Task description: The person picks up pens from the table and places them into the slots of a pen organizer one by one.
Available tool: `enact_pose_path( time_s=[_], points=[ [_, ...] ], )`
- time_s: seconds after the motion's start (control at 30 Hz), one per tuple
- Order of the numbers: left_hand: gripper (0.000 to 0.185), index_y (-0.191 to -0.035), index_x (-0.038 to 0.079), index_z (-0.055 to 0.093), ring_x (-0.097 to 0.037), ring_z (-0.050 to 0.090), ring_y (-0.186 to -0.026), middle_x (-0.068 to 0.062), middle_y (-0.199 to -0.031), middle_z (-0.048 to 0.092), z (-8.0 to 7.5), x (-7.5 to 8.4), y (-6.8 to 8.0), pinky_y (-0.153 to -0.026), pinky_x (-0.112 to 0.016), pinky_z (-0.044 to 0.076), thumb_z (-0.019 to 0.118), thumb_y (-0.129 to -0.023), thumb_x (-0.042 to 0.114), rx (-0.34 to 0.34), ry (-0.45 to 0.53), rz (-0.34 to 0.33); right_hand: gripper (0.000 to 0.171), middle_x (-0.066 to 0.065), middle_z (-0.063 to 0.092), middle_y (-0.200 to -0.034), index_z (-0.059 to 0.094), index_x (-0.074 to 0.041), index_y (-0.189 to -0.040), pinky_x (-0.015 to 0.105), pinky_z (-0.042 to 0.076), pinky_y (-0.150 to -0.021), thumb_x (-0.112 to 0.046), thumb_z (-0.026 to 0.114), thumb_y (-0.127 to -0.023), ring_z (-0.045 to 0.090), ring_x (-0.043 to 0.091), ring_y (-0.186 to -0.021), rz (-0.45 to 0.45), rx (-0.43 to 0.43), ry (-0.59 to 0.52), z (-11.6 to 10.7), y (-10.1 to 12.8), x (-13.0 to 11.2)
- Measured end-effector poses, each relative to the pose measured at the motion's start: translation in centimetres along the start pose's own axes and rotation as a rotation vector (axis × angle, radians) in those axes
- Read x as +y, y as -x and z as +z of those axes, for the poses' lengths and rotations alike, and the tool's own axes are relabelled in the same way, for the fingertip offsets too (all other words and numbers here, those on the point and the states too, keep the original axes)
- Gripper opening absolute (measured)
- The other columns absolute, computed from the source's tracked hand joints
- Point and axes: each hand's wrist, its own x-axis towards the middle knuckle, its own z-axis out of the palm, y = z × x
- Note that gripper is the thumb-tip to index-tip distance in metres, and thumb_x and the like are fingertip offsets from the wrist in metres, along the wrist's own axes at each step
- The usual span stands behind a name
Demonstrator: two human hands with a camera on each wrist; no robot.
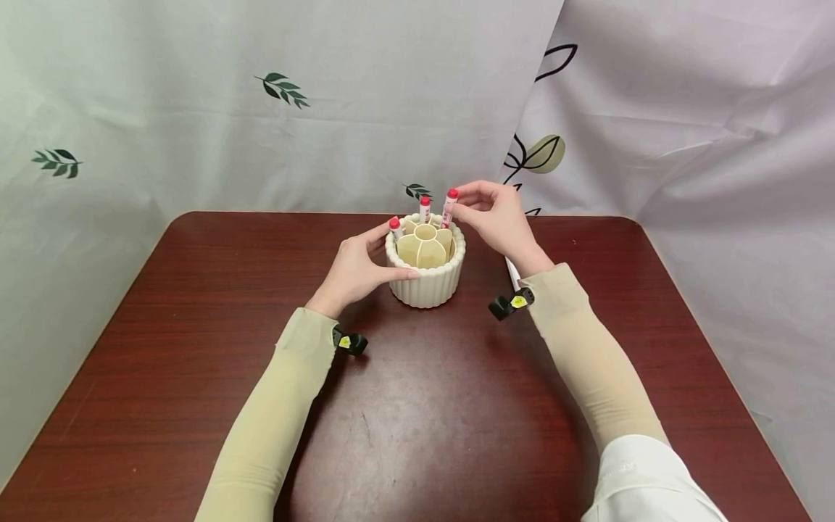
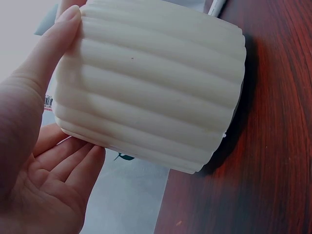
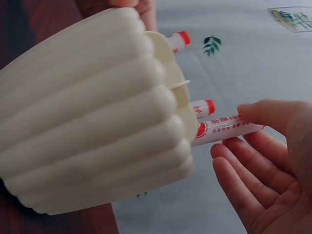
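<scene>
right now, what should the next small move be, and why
Probably have the right hand ease the pinched marker further down into the holder: its lower end is already inside the rim, it sticks out farther than the other two markers, and the left hand grips the holder.

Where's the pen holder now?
In the head view, the pen holder stands centrally near the far edge of the table, between the left hand gripping it and the right hand.
</scene>
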Motion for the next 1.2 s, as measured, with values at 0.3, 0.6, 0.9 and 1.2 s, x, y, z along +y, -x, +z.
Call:
enact_pose_path(
  time_s=[0.3, 0.6, 0.9, 1.2],
  points=[
    [0.095, -0.15, 0.017, 0.053, -0.011, 0.058, -0.125, 0.006, -0.141, 0.059, -0.1, -0.2, 0.0, -0.106, -0.028, 0.046, 0.098, -0.068, 0.034, 0.001, -0.004, 0.026, 0.026, 0.005, 0.076, -0.096, 0.078, -0.007, -0.106, 0.027, 0.056, -0.075, -0.025, 0.083, -0.088, 0.071, 0.019, -0.084, 0.018, -0.043, 0.059, 0.2, 0.3, 0.8],
    [0.096, -0.15, 0.017, 0.053, -0.007, 0.059, -0.123, 0.009, -0.14, 0.06, -0.1, -0.3, 0.0, -0.104, -0.025, 0.046, 0.097, -0.067, 0.038, -0.003, 0.001, 0.025, 0.025, 0.008, 0.076, -0.095, 0.077, -0.004, -0.105, 0.026, 0.055, -0.077, -0.021, 0.083, -0.088, 0.071, 0.025, -0.086, 0.015, -0.052, 0.074, 0.3, 0.4, 1.2],
    [0.098, -0.151, 0.015, 0.052, -0.008, 0.058, -0.124, 0.007, -0.141, 0.059, -0.1, -0.3, -0.1, -0.104, -0.027, 0.047, 0.097, -0.067, 0.038, -0.007, -0.003, 0.033, 0.025, 0.007, 0.075, -0.096, 0.077, -0.006, -0.106, 0.028, 0.056, -0.079, -0.022, 0.084, -0.087, 0.07, 0.019, -0.084, 0.015, -0.061, 0.088, 0.2, 0.4, 1.3],
    [0.096, -0.149, 0.021, 0.054, -0.005, 0.059, -0.121, 0.01, -0.139, 0.06, -0.2, -0.2, 0.0, -0.103, -0.025, 0.047, 0.098, -0.066, 0.04, 0.003, -0.018, 0.031, 0.038, -0.001, 0.074, -0.104, 0.076, -0.013, -0.113, 0.032, 0.056, -0.083, -0.038, 0.084, -0.086, 0.069, 0.016, -0.09, 0.024, -0.053, 0.102, -0.3, 0.9, 0.9]
  ],
)
